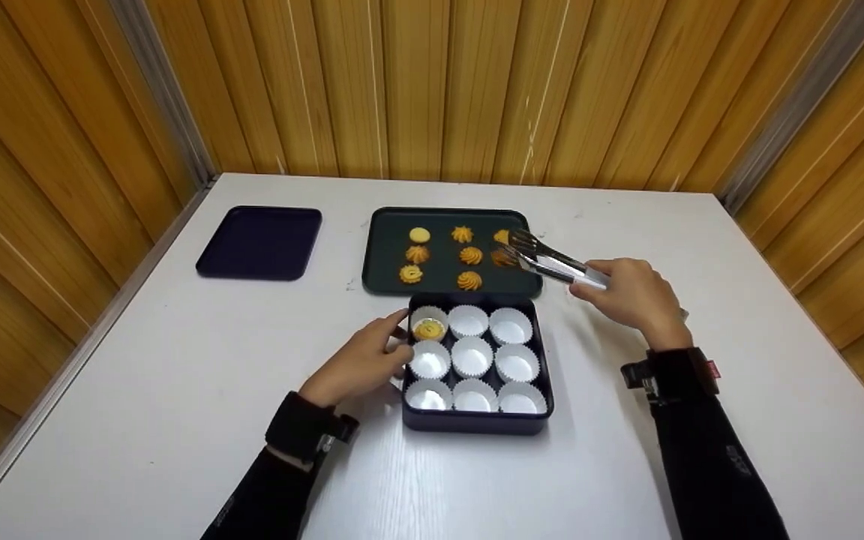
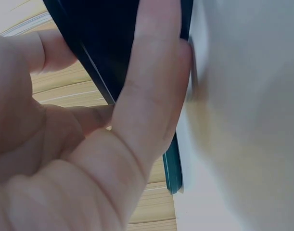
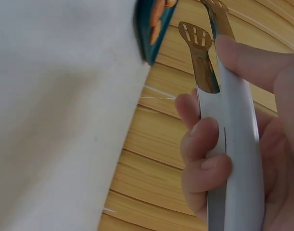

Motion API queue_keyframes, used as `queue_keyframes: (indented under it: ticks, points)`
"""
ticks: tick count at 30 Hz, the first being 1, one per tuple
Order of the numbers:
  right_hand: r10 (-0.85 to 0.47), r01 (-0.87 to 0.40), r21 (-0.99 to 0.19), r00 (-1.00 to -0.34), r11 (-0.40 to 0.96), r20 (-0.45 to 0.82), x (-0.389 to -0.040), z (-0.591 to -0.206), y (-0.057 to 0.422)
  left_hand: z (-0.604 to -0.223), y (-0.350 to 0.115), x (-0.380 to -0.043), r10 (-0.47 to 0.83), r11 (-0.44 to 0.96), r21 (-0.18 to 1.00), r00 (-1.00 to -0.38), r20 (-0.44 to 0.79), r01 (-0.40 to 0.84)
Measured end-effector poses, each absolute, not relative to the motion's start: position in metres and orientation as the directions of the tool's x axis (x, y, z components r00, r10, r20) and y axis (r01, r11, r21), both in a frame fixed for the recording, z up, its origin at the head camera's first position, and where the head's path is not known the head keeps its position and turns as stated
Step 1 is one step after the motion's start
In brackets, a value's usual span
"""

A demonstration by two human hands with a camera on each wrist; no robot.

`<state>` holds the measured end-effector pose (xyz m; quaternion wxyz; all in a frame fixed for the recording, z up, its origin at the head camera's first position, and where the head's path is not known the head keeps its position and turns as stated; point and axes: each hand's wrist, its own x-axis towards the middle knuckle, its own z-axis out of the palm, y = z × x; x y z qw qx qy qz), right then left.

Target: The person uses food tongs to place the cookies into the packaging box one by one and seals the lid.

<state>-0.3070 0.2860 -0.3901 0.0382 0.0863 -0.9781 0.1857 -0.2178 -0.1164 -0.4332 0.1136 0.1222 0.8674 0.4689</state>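
My right hand (image 1: 638,296) grips a pair of metal tongs (image 3: 240,144), fingers and thumb wrapped round the two arms. The tongs' slotted heads (image 3: 198,41) stand a little apart, and in the head view they overlap the cookies at the right of a dark green baking tray (image 1: 439,286). With fairly straight fingers, my left hand (image 1: 363,361) rests against the left wall of a dark square box (image 1: 477,423). White paper cups (image 1: 472,355) fill the box in rows. One piped cookie (image 1: 429,329) sits in the far left cup.
Several cookies (image 1: 470,256) of different shapes lie in columns on the green tray, directly behind the box. A dark purple square tray or lid (image 1: 259,244) lies at the far left of the white table (image 1: 199,390). Wood-look panels (image 1: 409,90) enclose the table's back and sides.
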Motion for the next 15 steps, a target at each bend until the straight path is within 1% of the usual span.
queue_keyframes:
  ticks: [5,11,15]
  points:
    - [-0.142,-0.160,-0.349,-0.987,0.923,0.077,-0.312,-0.402,0.289,-0.433,-0.116,-0.217,0.315,0.535,0.839,-0.945,-0.089,0.099]
    - [-0.153,-0.180,-0.324,-0.982,0.929,0.109,-0.316,-0.409,0.288,-0.433,-0.117,-0.217,0.323,0.522,0.847,-0.943,-0.085,0.103]
    - [-0.165,-0.189,-0.327,-0.981,0.926,0.100,-0.317,-0.410,0.286,-0.434,-0.117,-0.217,0.324,0.518,0.850,-0.942,-0.089,0.098]
